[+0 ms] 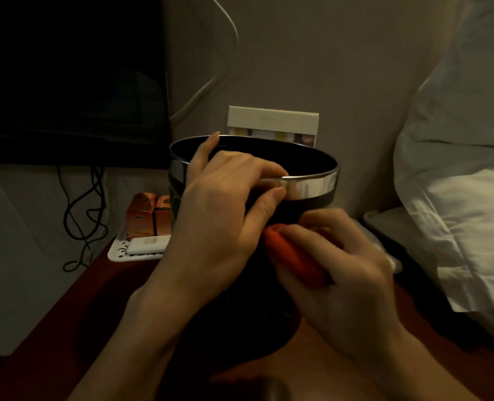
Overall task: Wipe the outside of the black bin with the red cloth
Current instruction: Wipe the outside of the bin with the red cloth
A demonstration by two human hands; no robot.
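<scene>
Centrally, black bin (312, 157) stands on red-brown table (52, 328); left hand (222, 204) pinches its shiny rim, fingers curled over. Lower right, right hand (347, 273) clutches bunched red cloth (295, 261) against bin's side.

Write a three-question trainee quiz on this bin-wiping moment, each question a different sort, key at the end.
1. True or false: the left hand grips the rim of the black bin.
2. Which hand holds the red cloth? A) left B) right C) neither
3. Fill in: the orange box sits on a white ____ to the bin's left.

Key: 1 true; 2 B, the right hand presses it against the bin's side; 3 tray.
</scene>
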